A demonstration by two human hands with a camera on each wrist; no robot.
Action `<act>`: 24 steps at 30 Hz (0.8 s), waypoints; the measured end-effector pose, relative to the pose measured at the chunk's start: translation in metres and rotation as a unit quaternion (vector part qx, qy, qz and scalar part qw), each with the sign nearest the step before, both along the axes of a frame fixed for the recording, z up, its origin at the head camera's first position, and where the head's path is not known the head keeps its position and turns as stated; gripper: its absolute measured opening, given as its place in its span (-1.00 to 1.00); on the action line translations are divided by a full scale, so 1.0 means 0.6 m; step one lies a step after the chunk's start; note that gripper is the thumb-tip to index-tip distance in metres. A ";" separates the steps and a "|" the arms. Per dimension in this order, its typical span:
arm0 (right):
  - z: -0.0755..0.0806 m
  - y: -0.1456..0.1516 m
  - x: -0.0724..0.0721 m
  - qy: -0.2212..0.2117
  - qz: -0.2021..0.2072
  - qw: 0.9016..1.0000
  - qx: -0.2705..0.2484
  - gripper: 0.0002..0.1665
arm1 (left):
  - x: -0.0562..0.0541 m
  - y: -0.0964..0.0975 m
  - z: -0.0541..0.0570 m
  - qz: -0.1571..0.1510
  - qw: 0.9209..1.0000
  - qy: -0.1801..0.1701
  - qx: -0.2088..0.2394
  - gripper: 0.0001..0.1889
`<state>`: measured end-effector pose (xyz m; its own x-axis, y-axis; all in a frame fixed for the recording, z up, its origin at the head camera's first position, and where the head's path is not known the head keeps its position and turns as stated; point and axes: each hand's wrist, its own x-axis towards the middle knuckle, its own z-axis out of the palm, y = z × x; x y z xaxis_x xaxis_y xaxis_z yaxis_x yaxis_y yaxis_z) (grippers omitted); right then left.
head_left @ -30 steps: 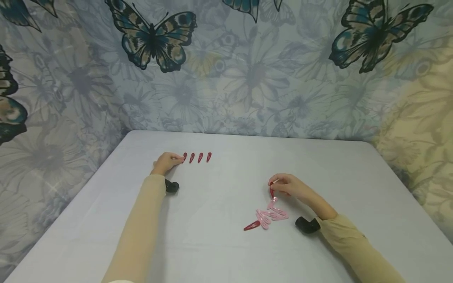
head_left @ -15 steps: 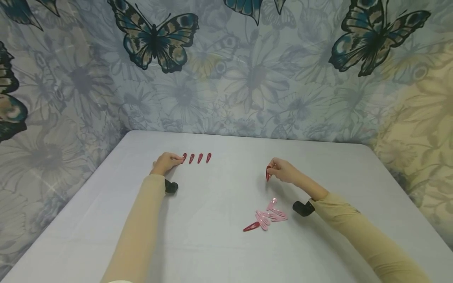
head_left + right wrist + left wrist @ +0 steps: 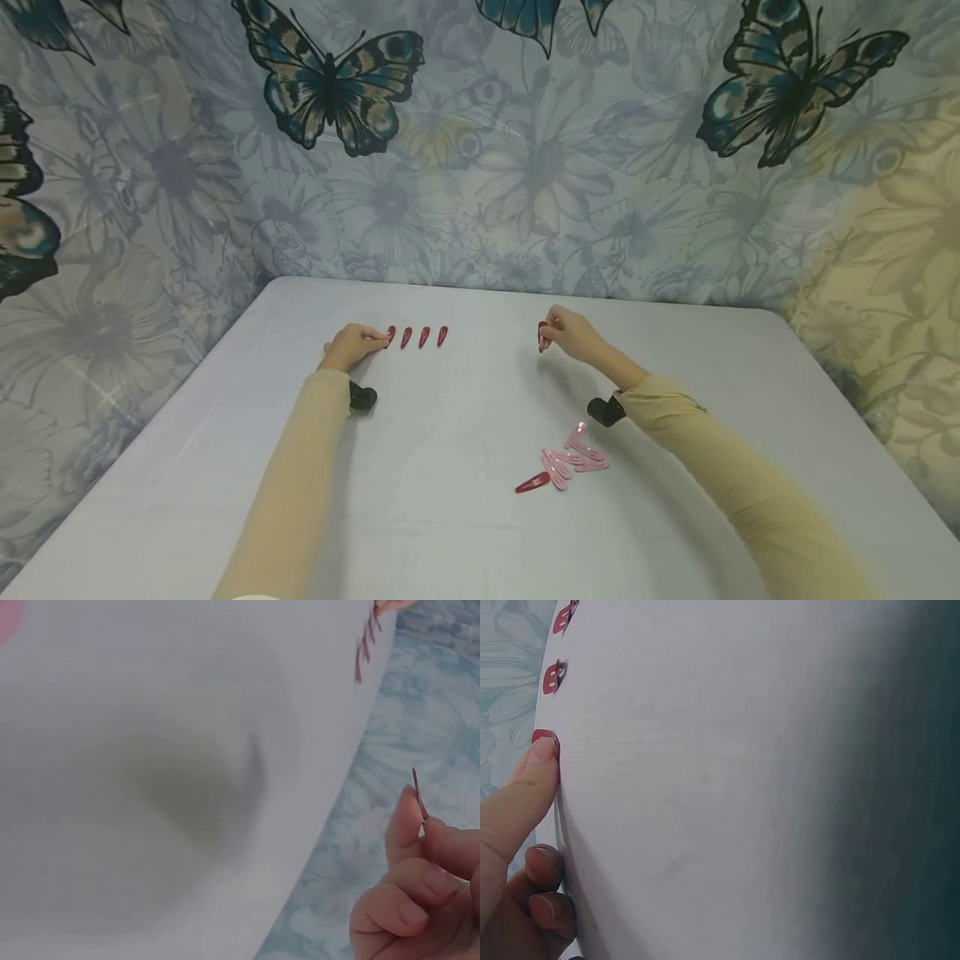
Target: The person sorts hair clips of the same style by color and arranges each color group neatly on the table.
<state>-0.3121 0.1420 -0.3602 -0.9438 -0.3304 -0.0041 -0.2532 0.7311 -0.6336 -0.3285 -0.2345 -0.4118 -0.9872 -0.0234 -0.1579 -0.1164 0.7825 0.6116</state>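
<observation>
Four-fingered detail is small, but my right hand (image 3: 573,332) pinches a red snap hair clip (image 3: 542,337) between thumb and index finger, raised over the table's far side. The right wrist view shows that clip edge-on, a thin dark sliver above the fingertips. On the left, my left hand (image 3: 354,346) has its thumb and fingertips on the leftmost red hair clip (image 3: 391,335) of a short row. Its thumb covers part of that clip in the left wrist view. Other red clips (image 3: 424,337) of the row lie slanted, spaced apart, to its right.
Several pink hair clips (image 3: 557,467) lie in a loose pile at the near right. One red clip (image 3: 532,482) touches the pile's left side. The white table (image 3: 435,433) ends at a butterfly-patterned wall cloth (image 3: 540,208). Black wrist cameras (image 3: 606,411) sit at both wrists.
My right hand has lifted a red clip from beside the pink pile and carried it away from me and leftward, toward the row. The left hand stays at the leftmost clip.
</observation>
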 end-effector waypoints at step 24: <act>-0.113 -0.126 -0.145 -0.115 -0.090 0.987 -0.063 -0.67 | 0.003 0.002 -0.003 0.012 1.000 0.016 0.002 -0.70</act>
